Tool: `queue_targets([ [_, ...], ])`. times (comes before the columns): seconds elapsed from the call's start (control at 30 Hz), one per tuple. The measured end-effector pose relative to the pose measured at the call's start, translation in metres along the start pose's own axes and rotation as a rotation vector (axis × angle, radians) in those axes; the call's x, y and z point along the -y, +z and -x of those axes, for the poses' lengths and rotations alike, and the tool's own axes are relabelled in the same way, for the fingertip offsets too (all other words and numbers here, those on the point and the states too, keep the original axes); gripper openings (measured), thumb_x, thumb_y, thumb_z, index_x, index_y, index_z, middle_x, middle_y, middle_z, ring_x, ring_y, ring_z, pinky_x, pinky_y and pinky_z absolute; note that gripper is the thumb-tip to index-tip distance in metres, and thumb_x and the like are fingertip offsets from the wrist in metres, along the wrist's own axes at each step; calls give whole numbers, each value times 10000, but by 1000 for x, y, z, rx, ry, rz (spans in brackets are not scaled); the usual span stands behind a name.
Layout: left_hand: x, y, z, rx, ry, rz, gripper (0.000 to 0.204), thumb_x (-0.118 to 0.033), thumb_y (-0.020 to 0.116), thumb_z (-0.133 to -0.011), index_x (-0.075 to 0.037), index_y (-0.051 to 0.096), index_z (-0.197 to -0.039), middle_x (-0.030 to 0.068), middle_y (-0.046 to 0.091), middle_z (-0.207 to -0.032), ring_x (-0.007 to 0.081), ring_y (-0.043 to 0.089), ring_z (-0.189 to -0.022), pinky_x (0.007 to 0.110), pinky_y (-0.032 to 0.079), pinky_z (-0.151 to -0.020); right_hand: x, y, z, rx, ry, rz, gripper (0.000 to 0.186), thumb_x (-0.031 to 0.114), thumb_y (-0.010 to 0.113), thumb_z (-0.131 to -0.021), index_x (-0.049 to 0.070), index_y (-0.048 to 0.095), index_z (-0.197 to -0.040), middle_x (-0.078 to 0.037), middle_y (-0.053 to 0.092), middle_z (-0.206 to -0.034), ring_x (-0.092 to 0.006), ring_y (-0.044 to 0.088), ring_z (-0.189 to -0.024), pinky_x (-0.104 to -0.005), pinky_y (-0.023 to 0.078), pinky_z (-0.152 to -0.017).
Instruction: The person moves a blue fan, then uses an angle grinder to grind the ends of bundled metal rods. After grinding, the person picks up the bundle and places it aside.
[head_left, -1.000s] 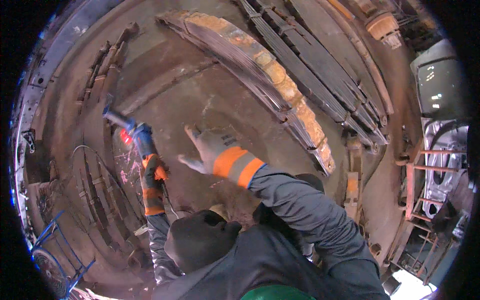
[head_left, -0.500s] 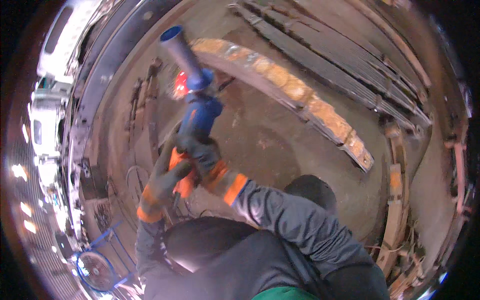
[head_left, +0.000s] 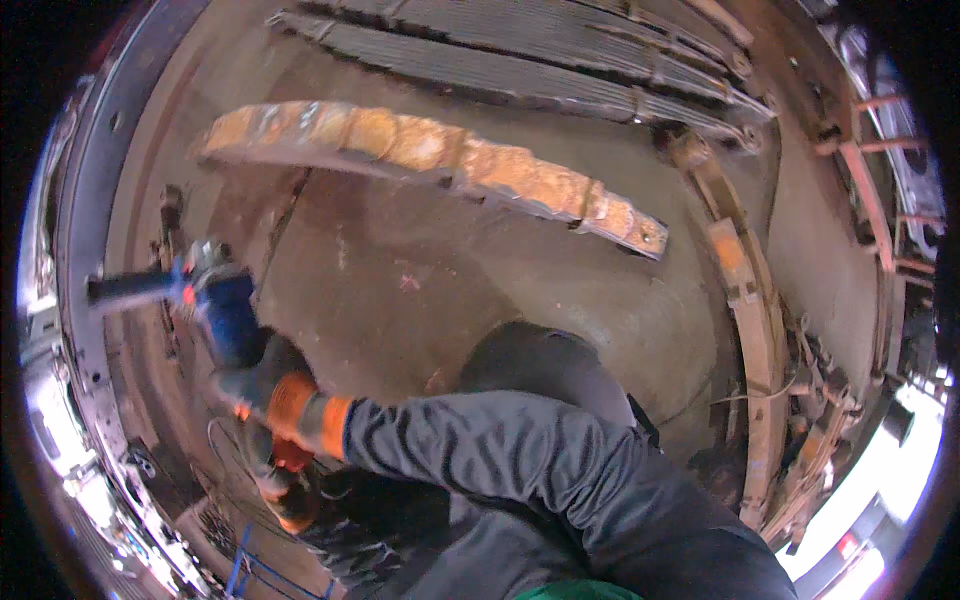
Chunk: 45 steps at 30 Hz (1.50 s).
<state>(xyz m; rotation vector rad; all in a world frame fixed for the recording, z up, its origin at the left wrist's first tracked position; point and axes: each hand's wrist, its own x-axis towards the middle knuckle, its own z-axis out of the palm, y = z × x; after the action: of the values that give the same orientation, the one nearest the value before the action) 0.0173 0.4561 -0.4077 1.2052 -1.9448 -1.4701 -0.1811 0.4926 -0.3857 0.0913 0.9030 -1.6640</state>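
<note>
A blue angle grinder [head_left: 232, 318] hangs in front of me at the left, its metal head [head_left: 207, 255] pointing away and its dark side handle [head_left: 135, 288] sticking out to the left. My right hand [head_left: 262, 372], in a dark glove with orange bands, is wrapped round the body of the grinder. Behind and below it, my left hand [head_left: 265, 462], gloved alike, grips the rear end beside a red-orange part. My right forearm partly covers this area, and motion blurs the fingers. The grinder is apart from the rusty leaf spring [head_left: 400, 143] on the floor.
Dark leaf spring packs [head_left: 480, 80] lie along the far side. Brown spring leaves [head_left: 755, 340] stretch down the right, near a reddish metal frame [head_left: 868, 205]. A long dark steel beam [head_left: 90, 200] runs along the left. Blue tube framing [head_left: 245, 565] shows at lower left.
Both hands and the grinder have swung left and lower, and the side handle now points left instead of up. My view has turned, so the rusty leaf spring sits further left.
</note>
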Motion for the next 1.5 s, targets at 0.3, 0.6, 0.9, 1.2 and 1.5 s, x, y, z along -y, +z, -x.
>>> queue_targets([
  [0.3, -12, 16, -29, 90, -107, 177, 773, -231, 632, -834, -32, 304, -1506, 158, 555, -1277, 272, 646, -987, 373, 550, -801, 8, -6, -20, 200, 91, -120, 191, 89, 755, -677, 25, 667, -835, -77, 665, -730, -204, 626, -600, -368, 513, -619],
  [0.6, -46, 59, -70, 277, 106, -267, 651, -327, 611, -959, 25, 392, -1461, 167, 602, -1313, 252, 584, -1168, 345, 436, -996, 30, -20, -40, -143, -234, 370, 188, 189, 751, -714, 66, 654, -818, -63, 665, -752, -201, 623, -679, -378, 508, -643],
  [0.9, -82, 91, -66, 302, 772, -522, 751, -167, 744, -773, -215, 460, -1467, 223, 512, -1400, 397, 621, -1104, 471, 539, -880, 108, -93, -35, 46, -908, 884, 157, 258, 649, -876, 106, 687, -871, -28, 662, -824, -212, 639, -751, -362, 516, -688],
  [1.2, -91, 145, -102, 552, 961, -311, 544, -97, 678, -806, -336, 643, -1294, 161, 589, -1221, 389, 611, -1050, 468, 509, -887, 135, -125, 7, -175, -641, 364, 148, 177, 692, -849, 69, 688, -950, -22, 646, -871, -149, 616, -799, -308, 502, -731],
  [1.5, -81, 124, -79, 454, 741, 274, 479, -39, 739, -732, -131, 699, -1201, 85, 687, -1186, 196, 634, -1040, 336, 508, -908, 84, -83, -54, 322, -727, 1112, 216, 249, 648, -869, 76, 661, -998, -43, 636, -948, -185, 604, -882, -331, 486, -795],
])
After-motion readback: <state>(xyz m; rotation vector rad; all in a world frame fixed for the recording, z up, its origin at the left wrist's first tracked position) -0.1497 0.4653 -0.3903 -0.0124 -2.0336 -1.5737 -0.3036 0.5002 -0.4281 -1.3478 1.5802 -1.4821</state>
